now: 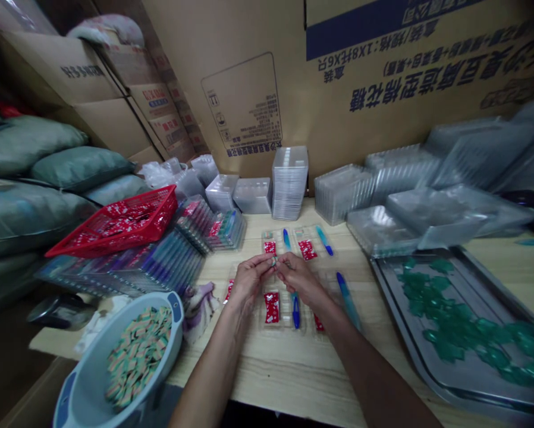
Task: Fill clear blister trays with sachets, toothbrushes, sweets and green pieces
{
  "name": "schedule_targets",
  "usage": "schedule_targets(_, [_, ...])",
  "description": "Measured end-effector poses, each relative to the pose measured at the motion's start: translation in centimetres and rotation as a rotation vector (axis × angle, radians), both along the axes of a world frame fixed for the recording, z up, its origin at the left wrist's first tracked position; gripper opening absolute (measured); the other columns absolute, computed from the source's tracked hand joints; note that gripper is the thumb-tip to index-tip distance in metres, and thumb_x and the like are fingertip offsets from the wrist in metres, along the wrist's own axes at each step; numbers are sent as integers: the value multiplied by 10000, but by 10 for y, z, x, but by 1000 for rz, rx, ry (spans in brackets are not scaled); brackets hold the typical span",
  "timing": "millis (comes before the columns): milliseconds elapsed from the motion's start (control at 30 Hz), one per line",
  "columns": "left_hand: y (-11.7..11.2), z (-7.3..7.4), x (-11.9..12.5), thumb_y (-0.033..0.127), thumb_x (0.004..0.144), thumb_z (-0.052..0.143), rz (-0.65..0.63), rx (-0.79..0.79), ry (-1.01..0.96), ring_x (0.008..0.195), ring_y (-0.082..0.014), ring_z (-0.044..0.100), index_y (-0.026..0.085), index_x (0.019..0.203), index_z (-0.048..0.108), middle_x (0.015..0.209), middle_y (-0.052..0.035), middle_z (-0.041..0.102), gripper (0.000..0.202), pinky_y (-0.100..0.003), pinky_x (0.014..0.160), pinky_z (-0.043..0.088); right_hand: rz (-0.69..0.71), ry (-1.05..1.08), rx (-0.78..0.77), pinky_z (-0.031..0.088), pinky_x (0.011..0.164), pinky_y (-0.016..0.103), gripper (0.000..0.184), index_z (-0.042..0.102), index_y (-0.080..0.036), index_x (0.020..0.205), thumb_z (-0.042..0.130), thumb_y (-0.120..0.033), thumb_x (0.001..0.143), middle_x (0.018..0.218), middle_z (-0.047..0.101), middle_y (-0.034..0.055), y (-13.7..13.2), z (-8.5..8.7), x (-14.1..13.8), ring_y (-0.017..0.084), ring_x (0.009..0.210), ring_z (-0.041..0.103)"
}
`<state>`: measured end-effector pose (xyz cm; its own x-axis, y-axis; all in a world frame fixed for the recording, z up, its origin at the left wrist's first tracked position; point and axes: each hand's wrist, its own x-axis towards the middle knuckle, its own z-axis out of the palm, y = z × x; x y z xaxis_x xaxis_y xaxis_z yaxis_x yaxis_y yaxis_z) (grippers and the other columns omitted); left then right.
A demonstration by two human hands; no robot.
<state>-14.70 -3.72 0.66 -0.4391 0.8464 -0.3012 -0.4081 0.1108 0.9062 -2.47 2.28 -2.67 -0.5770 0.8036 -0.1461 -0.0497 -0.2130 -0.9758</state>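
Note:
My left hand (248, 278) and my right hand (299, 276) meet at the middle of the wooden table (302, 368). Together their fingertips pinch a small green-and-white piece (273, 260), too small to name. Under the hands lie clear plastic blister trays (281, 309) holding red packets (272, 307) and blue pens (296, 309). Two more filled trays (298, 244) lie just beyond the hands.
A blue-rimmed bowl (88, 380) of small striped pieces sits at the front left. A red basket (119, 223) rests on stacked filled packs (160, 267). A metal tray (449, 368) with green pieces (454, 330) is on the right. Clear tray stacks (289, 181) and cardboard boxes (383, 71) line the back.

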Motion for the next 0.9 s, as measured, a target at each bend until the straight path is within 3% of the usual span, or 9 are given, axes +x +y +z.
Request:
schedule_targets(167, [-3,-1,-2,148,547,926,-17,26,27,698,-126,695,121,934,794,807,-70,774,410,-248,752,564,-126,-107,318,371,563,258,71,547,-234,740,581,-280,781,646,562,-18,4,-10,-3,152,587,499])
schedule_targets(233, [-3,-4,-2,177,547,928,8,43,88,686,-121,683,125,915,798,801,-62,775,394,-243,741,553,-180,-129,429,377,647,274,22,577,-236,751,596,-240,762,704,596,5,2,-12,-4,178,680,540])
schedule_targets(333, [-2,-7,-1,212,564,918,24,49,222,677,-119,664,128,911,801,763,-40,764,375,-238,725,536,-200,-153,508,337,654,280,40,608,-253,777,610,-229,745,677,574,7,-4,-11,-4,193,678,529])
schedule_targets(400, [-1,-8,0,225,568,912,15,40,290,650,-119,648,130,910,800,715,-21,745,372,-235,689,527,-163,-99,383,310,624,275,36,608,-251,740,635,-243,718,648,541,4,-6,-7,-2,184,655,502])
schedule_targets(533, [-3,-1,-5,240,579,897,16,13,330,536,-93,572,148,911,795,661,10,710,359,-215,563,470,-25,106,-193,256,510,253,161,623,-227,774,615,-377,718,620,535,-3,0,6,3,147,542,435])
schedule_targets(600, [-5,5,-8,238,580,896,30,11,311,548,-91,574,147,896,791,691,0,717,345,-220,579,477,21,161,-350,242,470,245,254,639,-208,857,570,-398,703,630,572,8,6,10,7,136,494,415])
schedule_targets(767, [-8,19,-14,198,542,900,45,6,195,653,-106,645,131,874,779,808,-39,750,360,-239,700,529,125,385,-511,321,506,233,404,664,-170,897,588,-143,501,707,676,44,14,13,16,133,564,506])
schedule_targets(900, [-9,18,-15,200,587,838,21,20,269,585,-110,625,139,896,770,673,-4,703,322,-233,641,510,218,439,-450,342,527,232,436,665,-167,940,663,-128,506,803,729,60,10,15,19,139,617,566])
